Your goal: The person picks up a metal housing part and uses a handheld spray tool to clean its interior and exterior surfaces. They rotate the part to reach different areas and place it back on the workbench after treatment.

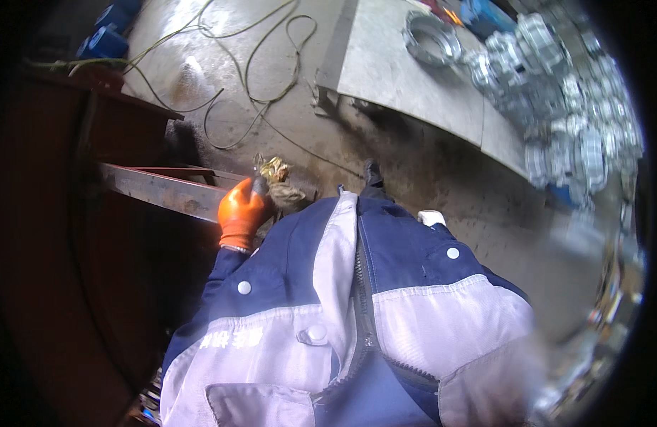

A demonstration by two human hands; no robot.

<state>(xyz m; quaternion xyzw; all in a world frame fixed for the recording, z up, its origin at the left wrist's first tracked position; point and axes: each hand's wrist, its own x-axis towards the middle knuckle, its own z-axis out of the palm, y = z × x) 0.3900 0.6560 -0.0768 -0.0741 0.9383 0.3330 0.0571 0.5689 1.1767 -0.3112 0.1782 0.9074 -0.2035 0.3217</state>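
A crumpled, yellowish bundle point(274, 169) sits just beyond the gloved fingers of the left hand point(241, 206), at the far end of a steel bar point(165, 191) that slants in from the dark red-brown cabinet point(122, 128). The bundle is creased and uneven, with pale glints on its folds; a duller, grey-brown lump point(288, 195), perhaps cloth, lies against its near side. The bar is flat-faced, greyish and scuffed, with brown stains along its side and a thin reddish edge behind it.

The left hand wears an orange glove with a dark grey tip, knuckles upward and fingers apparently bent — whether they pinch the bundle, grip the bar or only rest there, I cannot tell, since the palm is turned away. The bar's end disappears behind the glove, and the lump's lower edge is covered by the navy and grey jacket point(385, 245).

A small white shape point(431, 218) peeks out past the jacket's right side; it may or may not be part of the right hand, whose state I cannot tell. Only the tip of a dark shoe point(372, 173) shows ahead of the jacket. At the far right, silvery castings point(542, 43) blur together toward the fisheye rim — at the left, deep shadow swallows the cabinet's lower part
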